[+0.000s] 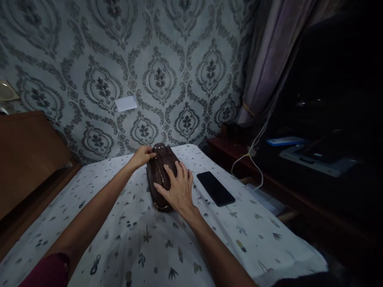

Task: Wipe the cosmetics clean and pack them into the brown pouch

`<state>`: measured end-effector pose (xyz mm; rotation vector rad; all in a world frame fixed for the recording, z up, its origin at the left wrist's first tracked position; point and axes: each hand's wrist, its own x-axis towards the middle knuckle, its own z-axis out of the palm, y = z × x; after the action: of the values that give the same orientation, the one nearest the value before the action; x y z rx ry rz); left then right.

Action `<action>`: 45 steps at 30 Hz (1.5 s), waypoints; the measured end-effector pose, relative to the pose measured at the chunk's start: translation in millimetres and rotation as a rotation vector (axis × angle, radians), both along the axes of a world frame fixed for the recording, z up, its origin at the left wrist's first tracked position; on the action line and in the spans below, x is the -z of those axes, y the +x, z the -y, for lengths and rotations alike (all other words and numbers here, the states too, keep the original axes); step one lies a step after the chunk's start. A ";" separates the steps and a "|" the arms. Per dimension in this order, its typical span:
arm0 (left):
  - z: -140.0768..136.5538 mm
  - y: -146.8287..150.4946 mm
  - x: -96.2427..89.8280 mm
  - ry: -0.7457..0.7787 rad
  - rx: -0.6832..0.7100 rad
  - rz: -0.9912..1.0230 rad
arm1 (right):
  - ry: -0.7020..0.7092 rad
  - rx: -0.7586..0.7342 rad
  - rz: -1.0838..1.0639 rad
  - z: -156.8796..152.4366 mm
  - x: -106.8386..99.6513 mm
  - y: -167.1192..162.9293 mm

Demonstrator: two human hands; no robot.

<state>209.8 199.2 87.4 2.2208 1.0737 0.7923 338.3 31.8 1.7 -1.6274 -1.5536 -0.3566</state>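
Observation:
A dark brown leather-like bag (156, 175) with gold-toned zippers lies on the patterned white bedsheet (167, 247). At its far left end, my left hand (143, 156) has thumb and fingers pinched together at a zipper; the small pull seems to be between them, mostly hidden. My right hand (179, 187) rests on the bag's near right part with its fingers spread, thumb toward the middle zipper. Just right of that hand, a black smartphone (216, 189) lies flat on the sheet, apart from the bag.
Patterned wallpaper (167, 79) covers the wall behind the bed, with a white card (126, 103) on it. A brown wooden panel (26, 155) stands at the left. To the right, a white cable (256, 139) hangs by a dark red ledge (218, 145) and a purplish curtain (266, 59).

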 end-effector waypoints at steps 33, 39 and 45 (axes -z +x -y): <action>16.2 62.0 -8.5 0.086 0.195 -0.011 | 0.137 -0.019 -0.095 1.2 20.6 5.1; 18.4 37.0 -18.8 0.095 0.226 -0.038 | 0.133 -0.020 -0.091 3.7 22.1 6.3; 12.7 0.1 -20.6 0.172 0.064 -0.141 | 0.135 -0.049 -0.084 7.6 20.2 4.4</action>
<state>209.9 186.6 108.0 2.4749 1.0270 0.7343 342.7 24.2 -18.5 -1.4793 -1.4717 -0.3547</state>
